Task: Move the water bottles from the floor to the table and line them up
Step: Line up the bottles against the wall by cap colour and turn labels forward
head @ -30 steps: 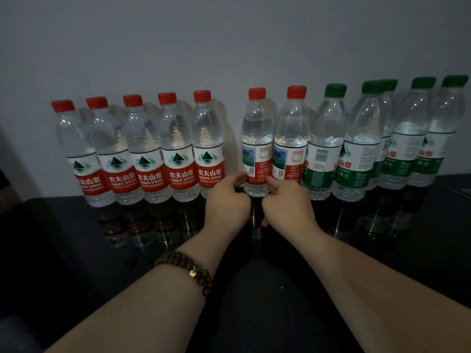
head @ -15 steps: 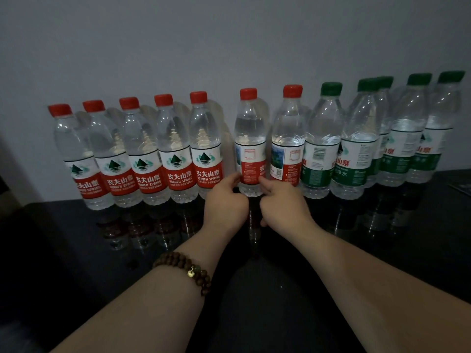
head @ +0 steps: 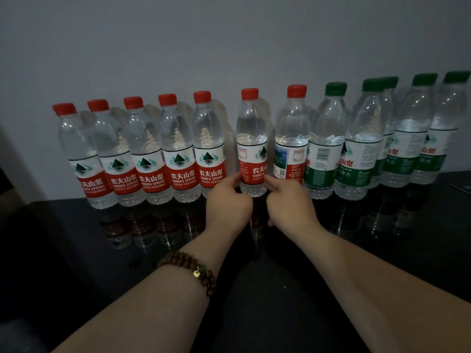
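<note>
A row of water bottles stands on a glossy black table (head: pixel 254 296) against a grey wall. Several red-capped bottles (head: pixel 153 159) fill the left part, several green-capped bottles (head: pixel 362 154) the right part. Between them stands one red-capped bottle (head: pixel 251 138) with a small gap on each side. My left hand (head: pixel 228 202) pinches its lower label from the left. From the right, my right hand (head: pixel 288 202) pinches the same bottle with curled fingers. Another red-capped bottle (head: pixel 291 143) stands just right of it, its label's back facing me.
The wall is close behind the row. A beaded bracelet (head: pixel 193 270) is on my left wrist. The table's left edge (head: pixel 33 207) drops into a dark area. Bottle reflections show on the tabletop in front of the row.
The held bottle has slid a little left, away from its red-capped neighbour, and has turned so its red front label comes into view. Both hands stayed on it.
</note>
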Tool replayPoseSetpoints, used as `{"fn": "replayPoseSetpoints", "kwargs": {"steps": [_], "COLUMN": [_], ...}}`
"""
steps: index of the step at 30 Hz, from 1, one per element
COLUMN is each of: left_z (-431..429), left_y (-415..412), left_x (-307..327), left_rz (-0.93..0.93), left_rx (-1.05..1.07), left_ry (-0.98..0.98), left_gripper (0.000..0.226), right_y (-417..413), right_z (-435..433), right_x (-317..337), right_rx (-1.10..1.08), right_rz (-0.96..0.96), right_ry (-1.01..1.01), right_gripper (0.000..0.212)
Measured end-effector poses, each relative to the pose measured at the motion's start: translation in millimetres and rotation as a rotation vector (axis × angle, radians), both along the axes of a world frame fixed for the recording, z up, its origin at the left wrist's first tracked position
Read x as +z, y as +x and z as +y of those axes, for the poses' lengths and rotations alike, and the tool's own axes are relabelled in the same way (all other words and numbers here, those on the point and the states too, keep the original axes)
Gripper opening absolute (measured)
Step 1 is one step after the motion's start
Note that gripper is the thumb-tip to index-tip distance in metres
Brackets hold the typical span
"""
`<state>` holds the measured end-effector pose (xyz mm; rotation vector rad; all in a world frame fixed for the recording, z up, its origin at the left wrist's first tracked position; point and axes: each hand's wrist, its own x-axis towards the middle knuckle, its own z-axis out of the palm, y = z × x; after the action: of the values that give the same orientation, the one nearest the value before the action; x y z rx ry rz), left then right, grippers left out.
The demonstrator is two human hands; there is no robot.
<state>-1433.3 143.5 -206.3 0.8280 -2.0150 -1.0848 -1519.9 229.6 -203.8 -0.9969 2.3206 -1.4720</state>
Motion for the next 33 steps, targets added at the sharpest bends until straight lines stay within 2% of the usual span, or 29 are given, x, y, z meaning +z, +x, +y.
{"fn": "replayPoseSetpoints", "kwargs": {"steps": [4, 8, 11, 14, 19, 23, 27, 33], "left_z": [-0.1, -1.1, -1.2, -1.7, -0.7, -2.5, -4.0, -6.6], "left_y": [0.6, -0.6, -0.4, -0.9, -0.1, 0.2, -0.9, -1.7], "left_x": [0.1, -2.4, -1.4, -1.3, -0.3, 0.7, -0.8, -1.5], "left_rz": [0.006, 0.028, 0.051, 0.022, -0.014, -0.059, -0.12, -0.149], "left_rx": [0.029, 0.018, 0.074, 0.072, 0.088, 0.145, 0.165, 0.237], "left_ry": [-0.018, 0.002, -0.056, -0.094, -0.091, -0.075, -0.062, -0.072], "left_gripper": [0.07, 0.076, 0.069, 0.067, 0.074, 0.057, 0.049, 0.04], "right_y": [1.8, 2.9, 2.1, 3.4, 1.3, -1.2, -0.1, -6.6], "right_z": [-0.6, 1.2, 1.2, 0.9, 0.6, 0.5, -1.0, -0.9], "right_x": [1.0, 0.3, 1.1, 2.5, 0.8, -0.6, 0.8, -4.4], "right_rx": [0.018, 0.011, -0.007, 0.022, 0.032, 0.02, 0.046, 0.085], "right_rz": [0.038, 0.04, 0.034, 0.064, 0.007, -0.031, 0.054, 0.15], "right_ry": [0.077, 0.034, 0.025, 0.093, 0.036, 0.017, 0.144, 0.207], "right_gripper": [0.091, 0.084, 0.09, 0.093, 0.089, 0.094, 0.096, 0.09]}}
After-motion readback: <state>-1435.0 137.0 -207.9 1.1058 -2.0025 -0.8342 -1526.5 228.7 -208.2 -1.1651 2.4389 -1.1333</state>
